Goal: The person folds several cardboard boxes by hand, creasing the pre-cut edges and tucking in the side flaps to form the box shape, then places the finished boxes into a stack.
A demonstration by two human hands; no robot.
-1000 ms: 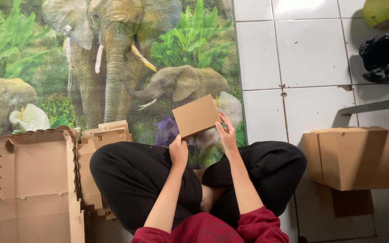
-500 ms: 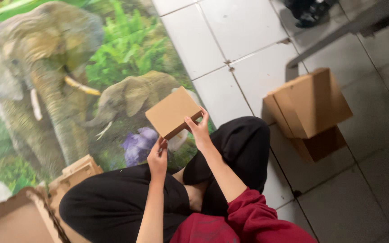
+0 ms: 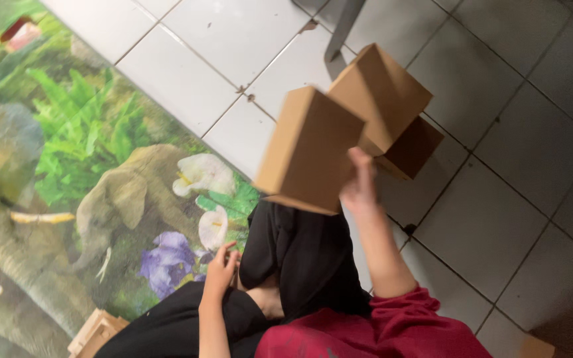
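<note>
White floor tiles (image 3: 233, 40) run under us, with a printed mat (image 3: 87, 185) of elephants, green leaves and pale flowers covering the left side. Our right hand (image 3: 359, 189) holds up a flat brown cardboard box (image 3: 310, 149), closed and unprinted, gripped at its lower right edge with the fingers wrapped behind it (a little blurred, so finer detail is lost). It hangs in the air above our right knee, one broad face towards us, its long axis running from lower left up to upper right and tilted a bit clockwise. Our left hand (image 3: 220, 272) is empty, fingers loosely curled, resting on our black trousers (image 3: 300, 258) near the left knee. Just beyond the held box, on the tiles, sit two more plain brown boxes (image 3: 386, 99), the lighter one stacked on a darker one and turned diagonally. A grey metal leg (image 3: 339, 36) stands behind them. Flattened cardboard sheets (image 3: 97, 331) peek in at the bottom left, on the mat.
</note>
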